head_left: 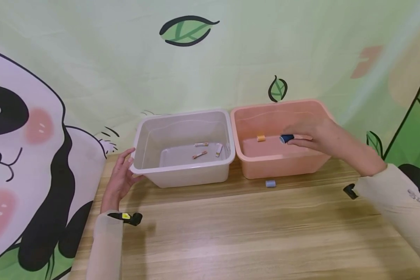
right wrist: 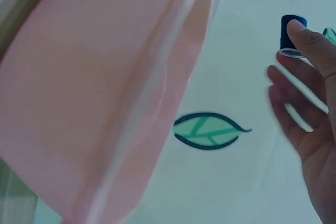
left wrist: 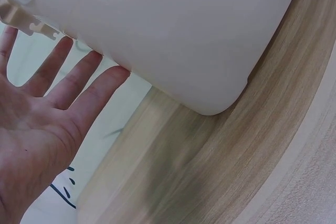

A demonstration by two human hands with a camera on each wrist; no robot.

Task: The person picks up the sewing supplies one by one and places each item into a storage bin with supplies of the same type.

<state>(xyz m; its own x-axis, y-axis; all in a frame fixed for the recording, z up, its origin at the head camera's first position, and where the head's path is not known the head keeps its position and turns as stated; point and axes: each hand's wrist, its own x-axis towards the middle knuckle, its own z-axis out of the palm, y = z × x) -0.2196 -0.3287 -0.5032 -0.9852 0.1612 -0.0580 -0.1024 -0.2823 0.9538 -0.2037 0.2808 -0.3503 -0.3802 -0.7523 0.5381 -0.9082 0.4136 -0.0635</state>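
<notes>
In the head view my right hand [head_left: 309, 134] is over the pink bin [head_left: 278, 165], pinching a dark blue thread spool [head_left: 286, 138]. The right wrist view shows the thumb on the side of this spool [right wrist: 286, 34] and the other fingers spread below. An orange thread spool [head_left: 261, 138] lies on the pink bin's floor. On the table in front lies a light blue spool [head_left: 270, 183]. My left hand [head_left: 120, 179] touches the left side of the pale grey bin [head_left: 185, 177]. Its fingers are extended, tips against the wall, in the left wrist view.
Inside the grey bin lie three small pale pieces [head_left: 201, 144] with orange marks. Both bins stand side by side on the wood-grain table [head_left: 231, 233], close to a printed cloth backdrop [head_left: 126, 58] with leaves and a panda.
</notes>
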